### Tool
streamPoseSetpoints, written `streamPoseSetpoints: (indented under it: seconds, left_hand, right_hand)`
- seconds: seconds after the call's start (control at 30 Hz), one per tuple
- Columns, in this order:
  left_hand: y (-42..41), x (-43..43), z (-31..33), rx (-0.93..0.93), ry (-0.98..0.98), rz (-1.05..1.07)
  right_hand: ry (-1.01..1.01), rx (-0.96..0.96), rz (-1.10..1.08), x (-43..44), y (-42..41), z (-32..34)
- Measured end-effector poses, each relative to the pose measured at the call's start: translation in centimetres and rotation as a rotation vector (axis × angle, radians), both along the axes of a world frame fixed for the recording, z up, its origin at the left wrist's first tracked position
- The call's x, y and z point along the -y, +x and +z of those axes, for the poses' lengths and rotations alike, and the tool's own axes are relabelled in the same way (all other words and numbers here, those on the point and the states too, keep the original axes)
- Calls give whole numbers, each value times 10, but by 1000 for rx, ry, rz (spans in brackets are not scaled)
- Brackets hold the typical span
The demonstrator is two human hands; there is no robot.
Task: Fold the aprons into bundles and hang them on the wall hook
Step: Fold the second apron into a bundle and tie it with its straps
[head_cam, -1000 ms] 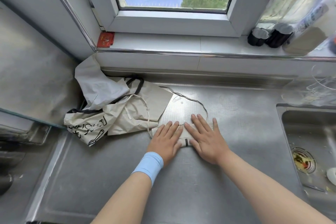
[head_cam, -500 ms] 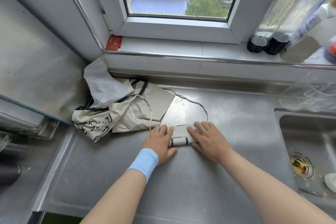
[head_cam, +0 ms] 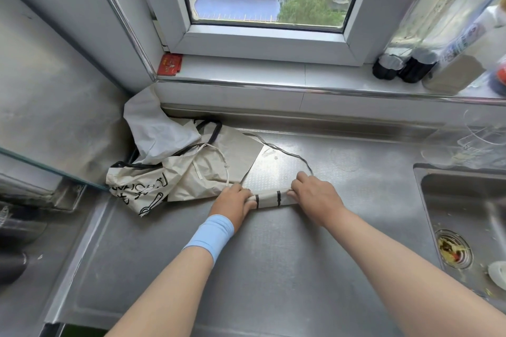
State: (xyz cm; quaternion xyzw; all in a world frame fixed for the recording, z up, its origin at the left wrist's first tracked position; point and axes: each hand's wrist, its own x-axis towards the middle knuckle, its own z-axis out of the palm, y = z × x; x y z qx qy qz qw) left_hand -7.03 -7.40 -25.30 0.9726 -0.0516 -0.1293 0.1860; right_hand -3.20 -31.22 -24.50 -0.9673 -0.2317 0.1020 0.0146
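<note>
A cream apron rolled into a tight bundle (head_cam: 269,199) with two black stripes lies on the steel counter (head_cam: 273,268). My left hand (head_cam: 234,201), with a blue wristband, grips its left end. My right hand (head_cam: 315,194) grips its right end, fingers curled over the roll. A thin dark strap (head_cam: 284,151) trails from the bundle toward the back. A loose pile of cream aprons (head_cam: 186,169) with black print and black straps lies at the left, against the corner. No wall hook is in view.
A sink (head_cam: 465,216) with food scraps in its drain sits at the right. Bottles (head_cam: 427,44) stand on the window sill at the back right. A red packet (head_cam: 169,64) lies on the sill's left end. A glass edge juts out at the left.
Both hands went from lying flat on the folded apron to curling round it, and the apron has been rolled away from me into a narrow bundle.
</note>
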Motion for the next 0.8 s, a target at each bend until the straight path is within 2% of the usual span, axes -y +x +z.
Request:
streamPoseSetpoints:
  seconds: [0.13,0.23,0.33,0.4,0.57,0.67,0.8]
  left_hand:
    - [10,3,5,-50,-67,85]
    - [15,16,8,61,71,51]
    - [15,38,11,205,140,-102]
    - [11,46,1,253,137,-246]
    - [7,30,-12,150,70,-328]
    - [8,18,-12,68,92,-402]
    - [15,16,-11,-16,115,-386]
  right_hand:
    - [-10,8,-33,-3,14,-1]
    - [-97,134,-29,-5,15,-5]
    - [-51,298,29,-12,11,-15]
    - [3,321,95,-18,5,-23]
    - [161,114,55,-8,-7,-33]
    - [176,-6,109,2,-6,-29]
    - [213,-95,151,8,2,-26]
